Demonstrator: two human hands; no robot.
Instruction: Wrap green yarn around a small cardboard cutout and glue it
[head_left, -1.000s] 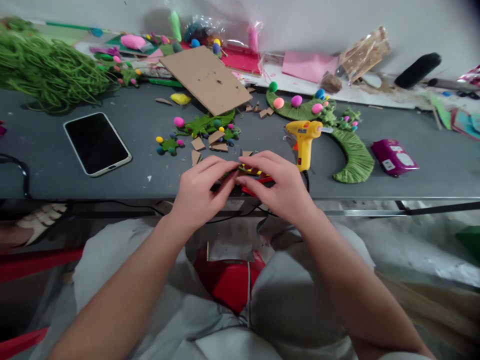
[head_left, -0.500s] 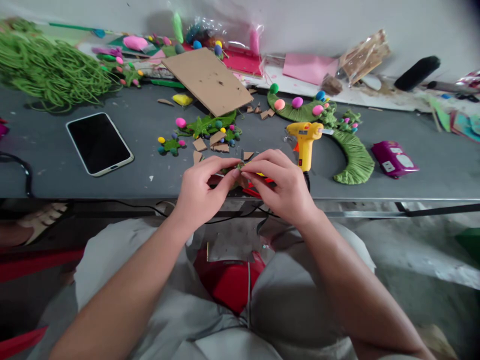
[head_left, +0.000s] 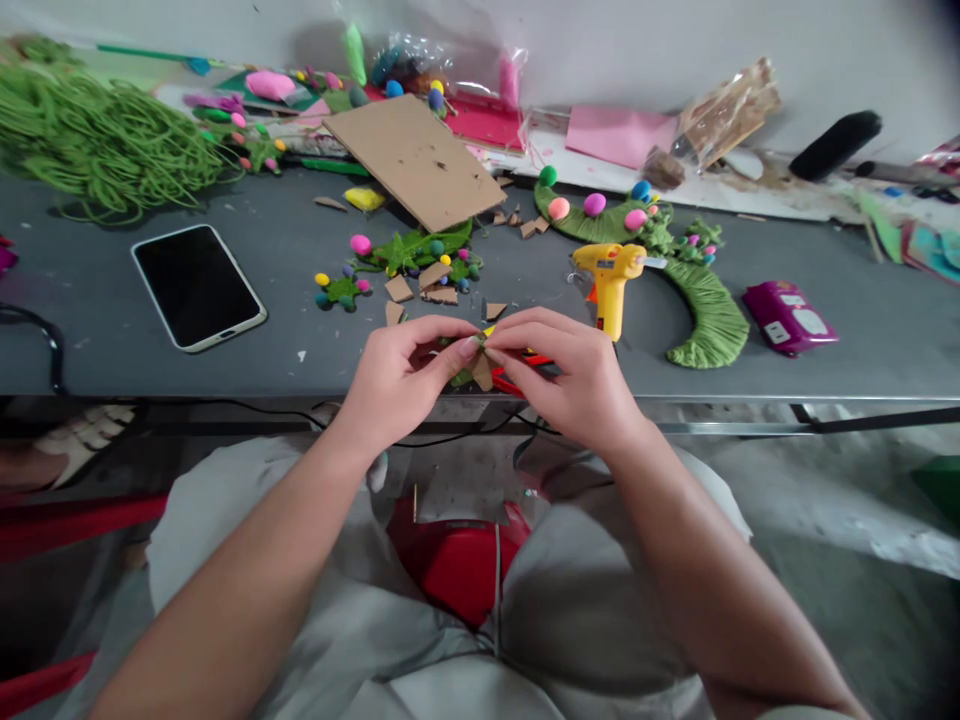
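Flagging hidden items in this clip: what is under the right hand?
Parts of a red object show beneath the right hand. The rest is covered, so its full shape cannot be told. Anything else directly below is hidden.

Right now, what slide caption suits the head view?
Left hand and right hand pinch a small green and brown piece near a yellow glue gun.
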